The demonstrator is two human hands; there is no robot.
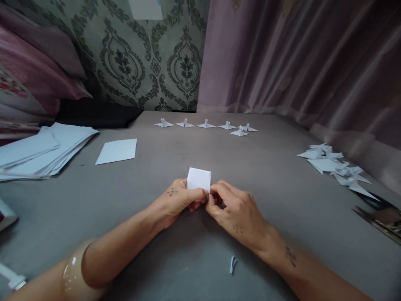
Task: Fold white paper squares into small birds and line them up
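In the head view, the left hand (184, 197) pinches a folded paper square (198, 178) over the middle of the table (163, 163), thumb flat across its near edge and fingers beneath. This low grip probably steadies the paper while leaving its far part and right edge uncovered. The right hand (237, 205) has its thumb and forefinger drawn together at the near right corner, seemingly nipping it; such a fingertip hold suits fine work on an edge.

On the far side stands a row of folded figures (206, 124), most spaced apart with one set nearer, perhaps so each stays upright. A heap of folded figures (326, 164) lies to the right, likely gathered there to keep the middle free. A paper stack (70, 144) rests on the left, with a single sheet (117, 151) to its right, within easy reach. A thin paper scrap (232, 265) lies on the near side.

The left fingertips are mostly hidden behind the paper, and exactly what sits between the right fingertips cannot be seen. In the heap, pieces overlap too much to count. A dark pointed object (374, 219), possibly scissors, is blurred at the right edge; a white box-like object (5, 215) is cut off at the left.
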